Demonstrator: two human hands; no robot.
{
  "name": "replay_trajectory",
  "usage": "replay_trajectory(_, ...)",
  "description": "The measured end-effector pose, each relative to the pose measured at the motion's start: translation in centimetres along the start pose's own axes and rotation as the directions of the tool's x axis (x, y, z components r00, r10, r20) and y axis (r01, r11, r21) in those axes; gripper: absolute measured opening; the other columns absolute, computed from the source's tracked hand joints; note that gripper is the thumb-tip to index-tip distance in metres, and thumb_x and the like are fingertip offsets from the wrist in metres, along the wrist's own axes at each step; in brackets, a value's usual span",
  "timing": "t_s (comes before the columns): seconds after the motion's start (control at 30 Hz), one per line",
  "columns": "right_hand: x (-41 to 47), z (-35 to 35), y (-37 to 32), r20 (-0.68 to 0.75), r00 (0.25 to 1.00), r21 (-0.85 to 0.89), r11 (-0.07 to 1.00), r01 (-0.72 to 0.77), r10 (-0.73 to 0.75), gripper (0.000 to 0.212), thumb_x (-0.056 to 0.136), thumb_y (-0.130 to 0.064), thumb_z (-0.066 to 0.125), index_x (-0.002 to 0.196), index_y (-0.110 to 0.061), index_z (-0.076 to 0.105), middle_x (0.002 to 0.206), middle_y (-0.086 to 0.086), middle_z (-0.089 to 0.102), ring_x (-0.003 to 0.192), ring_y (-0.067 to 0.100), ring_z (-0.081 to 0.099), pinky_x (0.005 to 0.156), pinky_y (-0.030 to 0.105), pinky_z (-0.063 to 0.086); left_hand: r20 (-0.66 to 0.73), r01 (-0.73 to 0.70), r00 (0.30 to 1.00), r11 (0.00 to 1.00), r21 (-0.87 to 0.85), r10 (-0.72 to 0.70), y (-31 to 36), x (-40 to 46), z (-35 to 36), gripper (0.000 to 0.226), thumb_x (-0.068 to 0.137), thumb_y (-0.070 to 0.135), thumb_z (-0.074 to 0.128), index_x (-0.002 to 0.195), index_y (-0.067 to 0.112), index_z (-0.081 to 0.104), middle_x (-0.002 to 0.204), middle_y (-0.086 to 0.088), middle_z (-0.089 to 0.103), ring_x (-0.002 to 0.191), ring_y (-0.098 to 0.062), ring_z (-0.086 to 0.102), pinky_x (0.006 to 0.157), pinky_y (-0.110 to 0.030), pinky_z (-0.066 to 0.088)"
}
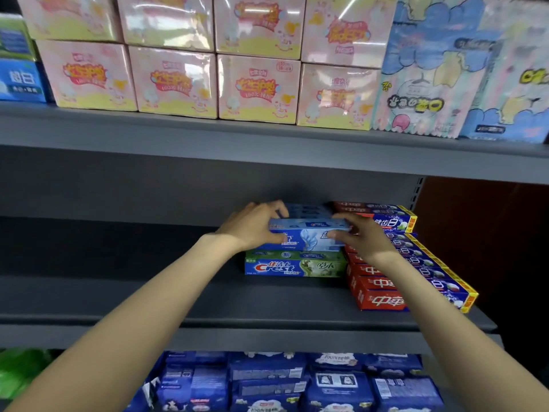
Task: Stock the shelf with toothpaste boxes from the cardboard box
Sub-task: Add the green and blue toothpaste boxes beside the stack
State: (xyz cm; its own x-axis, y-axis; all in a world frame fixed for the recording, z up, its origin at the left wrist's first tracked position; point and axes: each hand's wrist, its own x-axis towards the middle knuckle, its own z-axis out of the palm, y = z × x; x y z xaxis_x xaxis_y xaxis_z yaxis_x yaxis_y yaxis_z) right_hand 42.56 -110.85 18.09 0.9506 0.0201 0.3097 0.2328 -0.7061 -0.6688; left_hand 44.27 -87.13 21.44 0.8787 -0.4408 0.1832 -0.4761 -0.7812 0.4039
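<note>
On the middle grey shelf (148,295), a light blue toothpaste box (309,234) lies on top of a green and blue Crest box (294,266). My left hand (252,226) grips its left end, thumb in front and fingers over the top. My right hand (361,237) grips its right end the same way. More blue boxes (309,210) lie behind it. A stack of red toothpaste boxes (395,281) stands just to the right, touching the pile. The cardboard box is out of view.
Pink tissue packs (178,81) and blue cartoon packs (445,69) fill the upper shelf. Dark blue packs (282,382) crowd the shelf below. A dark brown panel (490,248) bounds the shelf on the right. Bare shelf stretches left of the toothpaste.
</note>
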Motion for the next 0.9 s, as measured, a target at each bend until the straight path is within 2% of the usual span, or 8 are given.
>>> replay_trajectory(0.07, -0.1, 0.0, 0.7, -0.014, 0.999, -0.06, 0.998, -0.03, 0.029, 0.045, 0.086, -0.028, 0.065, 0.128, -0.016, 0.056, 0.125, 0.01, 0.061, 0.11, 0.022, 0.056, 0.081, 0.023, 0.037, 0.084, -0.037, 0.996, 0.999, 0.026, 0.034, -0.4, 0.0, 0.3, 0.045, 0.082, 0.016, 0.068, 0.121, 0.024, 0.049, 0.123, 0.005, 0.058, 0.109, -0.013, 0.053, 0.093, -0.038, 0.048)
replay_trajectory(0.13, -0.2, -0.2, 1.1, -0.02, 0.999, -0.091, 0.995, -0.049, 0.047, 0.045, 0.086, -0.03, 0.065, 0.129, -0.018, 0.056, 0.126, 0.009, 0.061, 0.114, 0.024, 0.056, 0.08, 0.021, 0.035, 0.122, -0.057, 0.991, 0.998, 0.031, 0.053, -0.9, -0.1, 0.5, 0.047, 0.083, 0.011, 0.066, 0.125, 0.024, 0.05, 0.128, 0.004, 0.056, 0.112, -0.011, 0.052, 0.095, -0.032, 0.047)
replay_trajectory(0.23, -0.4, -0.4, 1.1, -0.021, 0.998, -0.127, 0.99, -0.059, 0.057, 0.046, 0.088, -0.03, 0.063, 0.131, -0.017, 0.055, 0.128, 0.01, 0.059, 0.117, 0.027, 0.055, 0.082, 0.025, 0.038, 0.067, -0.076, 0.995, 0.996, 0.044, 0.073, -1.7, -0.3, 0.7, 0.045, 0.086, 0.013, 0.065, 0.129, 0.022, 0.054, 0.129, 0.004, 0.055, 0.115, -0.011, 0.051, 0.096, -0.023, 0.04)
replay_trajectory(0.33, -0.4, -0.2, 1.1, -0.049, 0.997, -0.2, 0.978, -0.061, 0.052, 0.047, 0.088, -0.032, 0.062, 0.132, -0.017, 0.054, 0.131, 0.015, 0.052, 0.116, 0.03, 0.052, 0.096, 0.031, 0.039, 0.008, 0.012, 1.0, 1.0, -0.01, -0.011, -2.1, -0.5, 1.1, 0.038, 0.086, 0.017, 0.066, 0.123, 0.024, 0.058, 0.125, 0.002, 0.057, 0.118, -0.015, 0.048, 0.099, -0.03, 0.041)
replay_trajectory(0.4, -0.6, 0.0, 1.1, -0.055, 0.997, -0.237, 0.969, -0.071, 0.06, 0.048, 0.086, -0.033, 0.065, 0.13, -0.017, 0.056, 0.129, 0.014, 0.046, 0.114, 0.029, 0.051, 0.101, 0.032, 0.037, 0.008, 0.034, 0.999, 0.999, -0.019, -0.034, -2.1, -0.7, 1.5, 0.035, 0.087, 0.015, 0.065, 0.121, 0.02, 0.059, 0.124, 0.001, 0.058, 0.115, -0.013, 0.05, 0.096, -0.028, 0.041)
replay_trajectory(0.5, -1.1, 0.3, 1.0, -0.023, 0.997, -0.271, 0.96, -0.074, 0.071, 0.044, 0.085, -0.028, 0.067, 0.126, -0.015, 0.06, 0.128, 0.013, 0.045, 0.113, 0.03, 0.052, 0.1, 0.029, 0.036, -0.003, 0.046, 0.999, 0.999, 0.007, -0.046, -2.0, -0.8, 1.9, 0.031, 0.09, 0.014, 0.062, 0.121, 0.02, 0.06, 0.129, 0.0, 0.057, 0.117, -0.014, 0.05, 0.094, -0.025, 0.039)
replay_trajectory(0.67, -1.3, 0.4, 0.5, -0.004, 0.998, -0.295, 0.954, -0.057, 0.059, 0.044, 0.086, -0.021, 0.066, 0.128, -0.014, 0.057, 0.136, 0.01, 0.044, 0.122, 0.026, 0.047, 0.1, 0.023, 0.032, -0.008, 0.071, 0.997, 0.994, 0.082, -0.071, -1.8, -0.9, 2.3, 0.035, 0.092, 0.017, 0.058, 0.127, 0.021, 0.054, 0.136, -0.001, 0.05, 0.121, -0.017, 0.047, 0.098, -0.029, 0.039)
replay_trajectory(0.9, -1.4, 0.7, 0.5, 0.027, 0.996, -0.301, 0.951, -0.071, 0.082, 0.045, 0.086, -0.014, 0.066, 0.13, -0.013, 0.055, 0.138, 0.009, 0.045, 0.124, 0.027, 0.047, 0.102, 0.024, 0.033, -0.009, 0.157, 0.988, 0.982, 0.101, -0.157, -1.4, -1.1, 2.4, 0.043, 0.094, 0.019, 0.056, 0.136, 0.021, 0.049, 0.14, -0.006, 0.047, 0.124, -0.02, 0.047, 0.103, -0.032, 0.041)
